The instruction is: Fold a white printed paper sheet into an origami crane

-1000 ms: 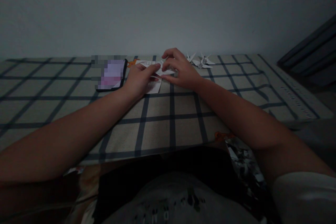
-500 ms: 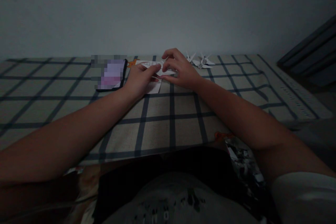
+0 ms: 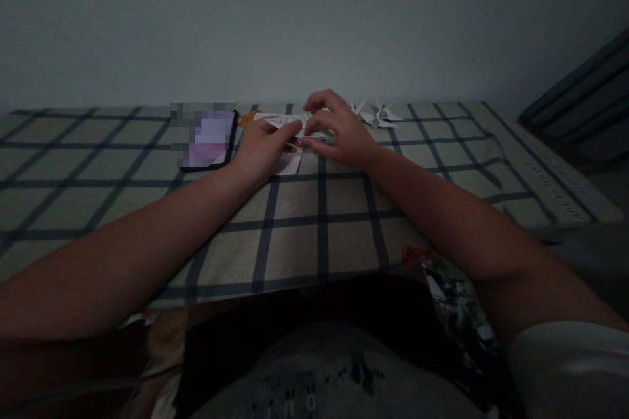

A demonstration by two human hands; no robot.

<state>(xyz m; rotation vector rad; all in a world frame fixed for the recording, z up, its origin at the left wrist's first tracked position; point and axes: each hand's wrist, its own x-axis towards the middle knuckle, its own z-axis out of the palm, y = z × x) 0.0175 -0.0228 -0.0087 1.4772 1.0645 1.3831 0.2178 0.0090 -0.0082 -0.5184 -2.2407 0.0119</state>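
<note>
Near the far edge of the table, my left hand (image 3: 265, 147) is closed on a small piece of folded white paper (image 3: 296, 142), thumb on top. From the other side my right hand (image 3: 339, 131) pinches the same paper between thumb and index finger, its upper fingers curled above. Most of the folded paper is hidden by my fingers. Under my left hand lies a flat white sheet of paper (image 3: 289, 165), part of it covered. Just past my right hand sit folded white paper cranes (image 3: 381, 115), with pointed tips sticking up.
A phone (image 3: 209, 141) with a lit, blurred screen lies left of my left hand. The checked tablecloth (image 3: 295, 236) covers the table, which meets a plain wall (image 3: 295, 26). A dark slatted object (image 3: 584, 98) stands at the right.
Both hands stay in nearly the same place. My right thumb and index finger have shifted very slightly on the folded paper.
</note>
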